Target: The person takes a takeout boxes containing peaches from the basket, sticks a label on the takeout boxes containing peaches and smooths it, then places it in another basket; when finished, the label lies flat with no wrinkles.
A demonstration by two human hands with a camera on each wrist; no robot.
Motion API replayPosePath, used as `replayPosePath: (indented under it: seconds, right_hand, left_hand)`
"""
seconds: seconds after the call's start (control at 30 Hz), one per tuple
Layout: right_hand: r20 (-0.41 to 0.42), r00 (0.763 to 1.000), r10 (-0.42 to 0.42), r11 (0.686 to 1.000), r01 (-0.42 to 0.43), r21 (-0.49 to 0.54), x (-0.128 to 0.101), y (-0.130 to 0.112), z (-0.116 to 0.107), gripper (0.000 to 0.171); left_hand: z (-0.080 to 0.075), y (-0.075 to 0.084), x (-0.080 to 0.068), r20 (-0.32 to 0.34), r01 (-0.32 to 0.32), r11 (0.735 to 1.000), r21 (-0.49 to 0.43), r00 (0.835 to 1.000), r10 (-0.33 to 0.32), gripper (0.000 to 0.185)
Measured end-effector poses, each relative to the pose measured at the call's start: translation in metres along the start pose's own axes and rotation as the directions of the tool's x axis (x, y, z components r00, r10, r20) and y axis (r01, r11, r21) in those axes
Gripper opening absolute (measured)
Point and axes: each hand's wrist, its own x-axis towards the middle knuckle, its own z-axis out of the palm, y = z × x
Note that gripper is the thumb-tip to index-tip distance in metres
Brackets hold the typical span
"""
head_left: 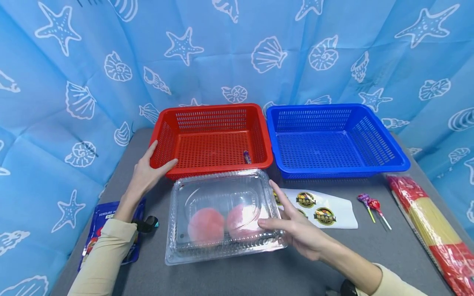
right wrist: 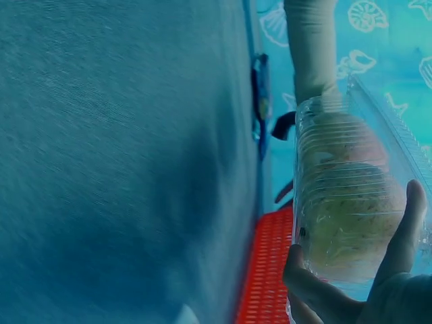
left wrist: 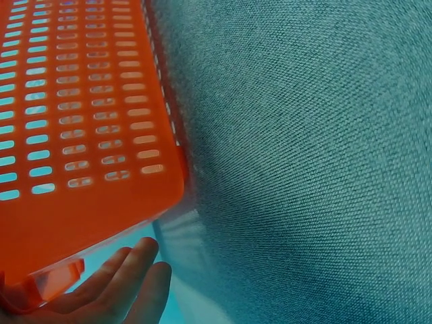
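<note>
My right hand (head_left: 301, 230) grips the right end of a clear plastic clamshell box (head_left: 222, 181), thumb on top and fingers underneath. Two round pink fruits that look like peaches (head_left: 206, 225) lie inside it. In the right wrist view the box (right wrist: 351, 260) is held up off the table. My left hand (head_left: 146, 172) is at the front left corner of the red basket (head_left: 211, 107), its thumb and forefinger spread. The left wrist view has those fingers (left wrist: 138, 266) extended beside the basket's outer wall (left wrist: 88, 216). A small purple wrapped item (head_left: 247, 157) lies in the basket.
A blue basket (head_left: 337, 170) stands right of the red one. Around the grey table (head_left: 155, 271) lie a sticker sheet (head_left: 344, 209), two lollipops (head_left: 374, 204), a long pack of noodles (head_left: 433, 222) and a blue pouch (head_left: 101, 222). A blue curtain (head_left: 222, 74) hangs behind.
</note>
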Motion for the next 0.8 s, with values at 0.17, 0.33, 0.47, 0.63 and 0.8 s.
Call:
replayPosePath:
  seconds: [0.17, 0.33, 0.47, 0.63, 0.8]
  right_hand:
    - [-0.001, 1.000, 0.010, 1.000, -0.010, 0.007, 0.003, 0.014, 0.000, 0.107]
    - [-0.019, 1.000, 0.010, 1.000, -0.011, -0.030, 0.008, 0.023, -0.001, 0.108]
    - [-0.023, 1.000, 0.004, 0.998, -0.005, -0.059, 0.013, 0.028, -0.003, 0.109]
    - [-0.021, 1.000, 0.010, 0.997, -0.011, -0.076, 0.019, 0.031, -0.006, 0.110]
    - [-0.012, 1.000, 0.018, 0.996, -0.019, -0.090, 0.022, 0.033, -0.008, 0.112]
  left_hand:
    - [0.001, -0.002, 0.000, 0.003, 0.011, 1.000, 0.004, 1.000, -0.011, 0.102]
    - [0.000, -0.002, 0.000, 0.011, 0.012, 1.000, -0.008, 1.000, -0.011, 0.102]
    - [0.000, -0.002, 0.000, 0.016, 0.009, 1.000, -0.013, 1.000, -0.008, 0.101]
    - [0.000, -0.001, 0.000, 0.008, 0.003, 1.000, -0.013, 1.000, -0.003, 0.101]
    - [0.000, -0.001, 0.000, 0.003, 0.006, 1.000, -0.007, 1.000, -0.006, 0.102]
